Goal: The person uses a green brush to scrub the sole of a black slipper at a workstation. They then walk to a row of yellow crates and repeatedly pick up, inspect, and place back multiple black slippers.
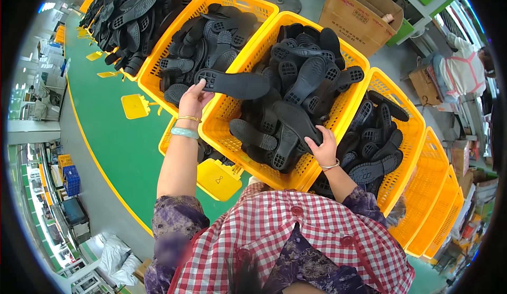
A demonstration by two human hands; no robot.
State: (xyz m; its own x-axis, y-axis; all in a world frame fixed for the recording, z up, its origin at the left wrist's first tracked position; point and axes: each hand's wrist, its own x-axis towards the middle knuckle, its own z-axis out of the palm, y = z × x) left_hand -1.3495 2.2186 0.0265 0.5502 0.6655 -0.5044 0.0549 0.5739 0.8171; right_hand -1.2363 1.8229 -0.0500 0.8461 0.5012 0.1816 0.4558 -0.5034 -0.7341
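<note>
My left hand [196, 100] is closed on the heel end of a black shoe sole [240, 85], held level over the left rim of the middle yellow basket [224, 150]. Square hollows show in the sole's heel by my thumb. On the right, my right hand [323, 147] grips the end of another black shoe sole [293, 119], its smooth face up, low over the pile in the same basket. Many loose black soles [307, 77] lie jumbled beneath both hands, some tread up, some hollow side up.
Left of it stands another yellow basket [150, 68] of soles, with a heaped one beyond. To the right are a part-filled basket [411, 159] and several nested baskets [431, 199]. A yellow tag [217, 180] hangs near me. A cardboard box [355, 22] stands behind.
</note>
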